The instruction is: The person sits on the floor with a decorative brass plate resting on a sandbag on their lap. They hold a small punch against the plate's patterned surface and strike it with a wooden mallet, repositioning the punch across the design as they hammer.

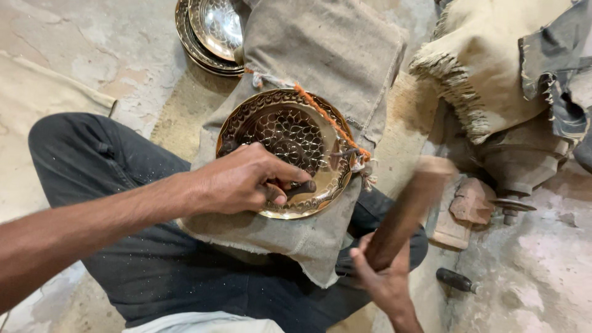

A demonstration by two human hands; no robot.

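Note:
A round brass plate with an embossed scale pattern lies on coarse grey cloth over my lap. My left hand rests on the plate's near rim, shut on a short dark chisel whose tip touches the metal. My right hand, low at the right, grips a wooden mallet raised at a slant and blurred. An orange cord crosses the plate's right side.
A stack of patterned brass plates sits on the floor at the top. A cloth-covered machine with a small metal wheel stands at the right. A dark-handled tool lies on the dusty floor beside it.

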